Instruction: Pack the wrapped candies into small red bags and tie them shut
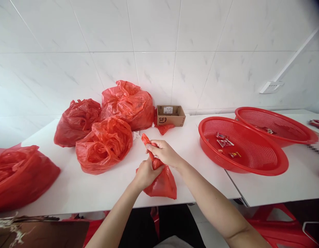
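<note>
A small red plastic bag (163, 184) hangs at the front edge of the white table, its neck gathered and twisted. My left hand (147, 175) is closed round the lower part of that neck. Just above, my right hand (161, 151) grips the bunched top, with a tip of red plastic sticking out past the fingers. The bag's lower part spreads out below my hands; what it holds I cannot make out. Nearest to my left hand stands a crumpled red bag (105, 144).
Larger red bags (128, 105) stand along the wall and at left (22, 175). A brown SF carton (172, 119) sits at the back. On the right are two red plastic baskets, the nearer basket (254, 168) holding several small packets (224, 142). A red stool (273, 224) is below.
</note>
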`<action>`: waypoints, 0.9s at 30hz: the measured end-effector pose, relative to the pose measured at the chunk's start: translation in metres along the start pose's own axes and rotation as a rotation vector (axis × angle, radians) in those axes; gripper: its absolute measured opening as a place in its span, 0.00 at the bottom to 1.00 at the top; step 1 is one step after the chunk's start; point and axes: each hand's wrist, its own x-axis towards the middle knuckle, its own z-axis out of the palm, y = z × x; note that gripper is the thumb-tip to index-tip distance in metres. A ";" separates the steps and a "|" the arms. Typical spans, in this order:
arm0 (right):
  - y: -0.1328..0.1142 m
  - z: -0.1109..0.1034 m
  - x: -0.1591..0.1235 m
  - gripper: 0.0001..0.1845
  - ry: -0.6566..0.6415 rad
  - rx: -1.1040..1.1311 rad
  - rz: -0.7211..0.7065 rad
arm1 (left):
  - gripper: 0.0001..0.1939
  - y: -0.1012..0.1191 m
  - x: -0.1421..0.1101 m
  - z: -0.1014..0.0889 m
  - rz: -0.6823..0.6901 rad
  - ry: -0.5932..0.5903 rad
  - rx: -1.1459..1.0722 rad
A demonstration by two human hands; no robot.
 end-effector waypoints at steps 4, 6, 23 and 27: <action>-0.007 -0.016 -0.001 0.20 0.004 -0.038 0.048 | 0.07 -0.006 0.002 -0.003 -0.033 -0.037 0.190; -0.011 -0.021 -0.002 0.20 -0.012 -0.072 0.052 | 0.09 -0.004 0.001 -0.006 -0.017 -0.041 0.209; 0.032 -0.003 0.007 0.29 0.167 0.393 0.143 | 0.17 0.003 -0.025 0.007 -0.045 0.224 -0.653; 0.033 -0.002 0.008 0.30 0.208 0.388 0.124 | 0.18 0.004 -0.021 -0.001 -0.092 0.240 -0.730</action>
